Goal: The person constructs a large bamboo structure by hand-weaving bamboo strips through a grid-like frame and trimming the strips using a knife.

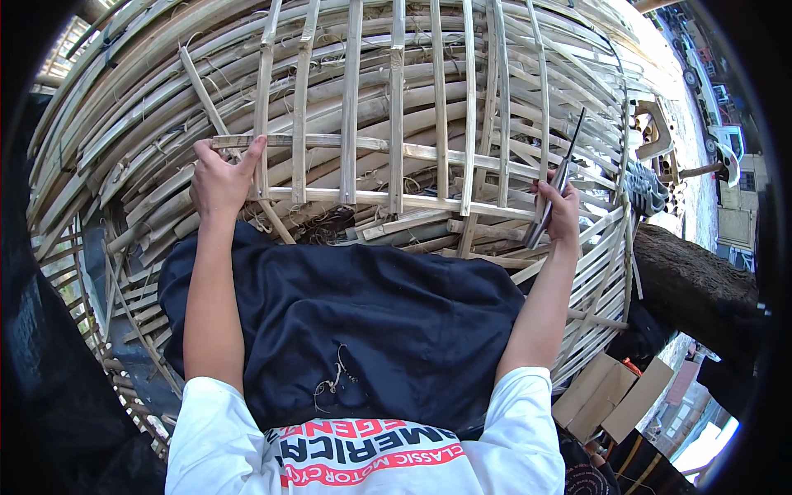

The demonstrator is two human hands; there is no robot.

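Observation:
A ladder-like frame of upright bamboo slats (pixel 397 107) lies before me, joined by a lower cross strip (pixel 371 198). Across the slats, a little above that strip, runs another bamboo strip (pixel 326 142). My left hand (pixel 221 181) grips its left end between thumb and fingers. On the right, my right hand (pixel 558 210) is closed around a long, narrow metal knife (pixel 571 153), its dark, tapered end pointing up and away. The strip's right end reaches close to my right fingers; whether they touch it I cannot tell.
Black cloth (pixel 355 309) covers my lap, with a thin curled shaving (pixel 334 384) on it. Piled bamboo strips (pixel 148 124) fill the space behind the frame. A thick log (pixel 693 272) and an opened cardboard box (pixel 610 396) are at the right.

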